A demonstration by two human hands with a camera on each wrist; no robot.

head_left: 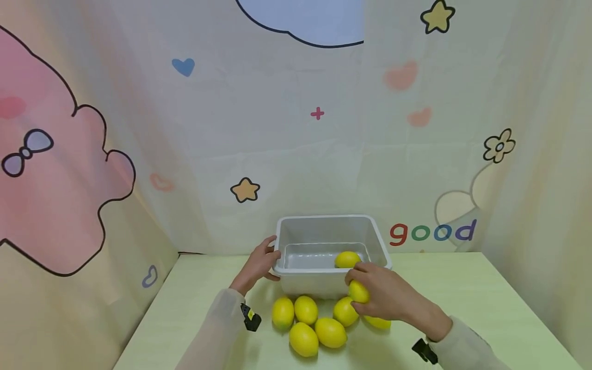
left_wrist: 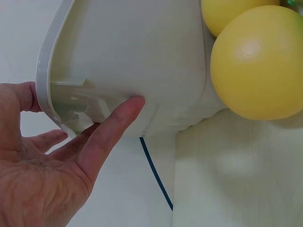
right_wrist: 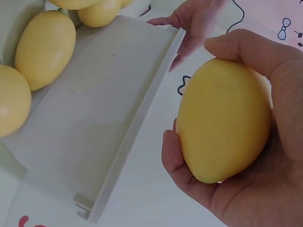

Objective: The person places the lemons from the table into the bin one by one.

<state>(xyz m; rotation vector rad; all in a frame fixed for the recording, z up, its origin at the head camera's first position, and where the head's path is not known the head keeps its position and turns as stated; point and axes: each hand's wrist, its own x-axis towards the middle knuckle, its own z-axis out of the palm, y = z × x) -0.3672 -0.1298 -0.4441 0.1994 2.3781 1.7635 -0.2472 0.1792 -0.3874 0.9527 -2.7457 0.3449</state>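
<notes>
Head view, lemons (head_left: 330, 333) on green table (head_left: 476, 293), patterned curtain (head_left: 287, 144)

We see soft light in the head view and faint shadows by the lemons (head_left: 303, 339), bottom middle.

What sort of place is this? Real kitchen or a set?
Likely a small staged recording booth, indoors: cartoon-printed fabric hangs behind and along the sides, a pale green table stands up against it, and small black devices sit at both wrists.
</notes>
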